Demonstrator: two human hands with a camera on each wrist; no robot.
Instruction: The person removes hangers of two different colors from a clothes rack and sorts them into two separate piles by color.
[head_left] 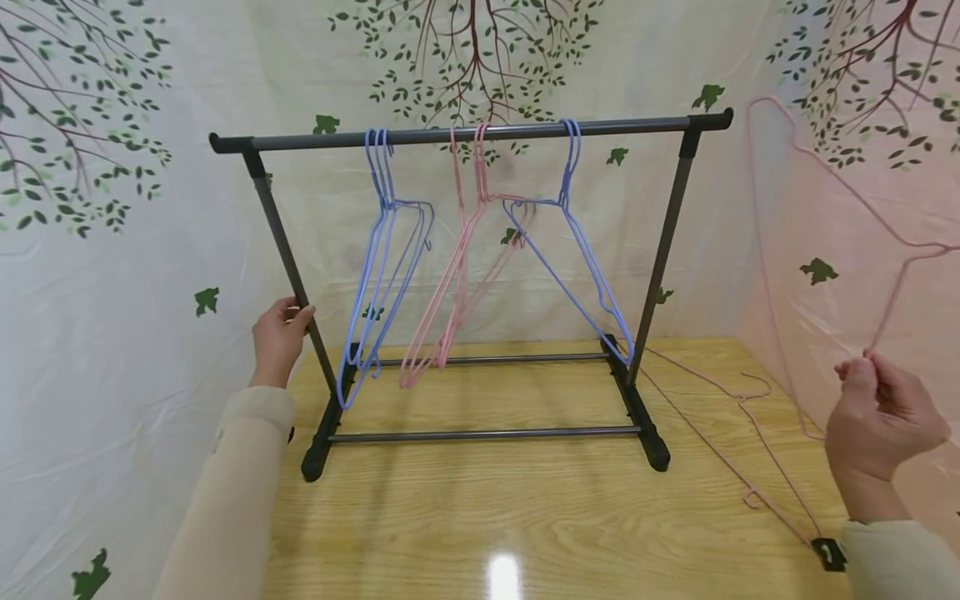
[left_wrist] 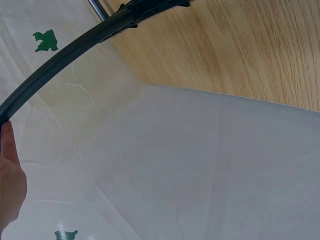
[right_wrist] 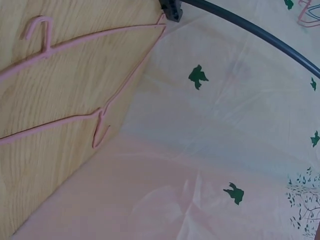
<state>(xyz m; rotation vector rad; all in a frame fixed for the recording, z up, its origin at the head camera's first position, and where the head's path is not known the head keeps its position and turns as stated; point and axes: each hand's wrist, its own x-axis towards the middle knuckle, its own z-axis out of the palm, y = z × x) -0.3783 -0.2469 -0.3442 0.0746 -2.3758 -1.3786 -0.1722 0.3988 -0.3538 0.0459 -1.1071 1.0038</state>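
Observation:
A black clothes rack [head_left: 315, 142] stands on the table, with my left hand [head_left: 276, 343] gripping its left post [head_left: 276, 225] between thumb and fingers. In the left wrist view a fingertip [left_wrist: 8, 137] meets that post. My right hand [head_left: 885, 417], at the far right, pinches a pink clothes hanger [head_left: 840, 171] that is held up in the air. From the rack's top bar hang several blue hangers [head_left: 387, 202] on the left, pink hangers [head_left: 482, 197] in the middle and blue hangers [head_left: 564, 198] towards the right.
Another pink hanger [head_left: 716, 450] lies on the wooden table [head_left: 480, 508], right of the rack's base; its hook also shows in the right wrist view. Printed cloth walls [head_left: 187, 358] with leaves and branches enclose the table behind and at both sides.

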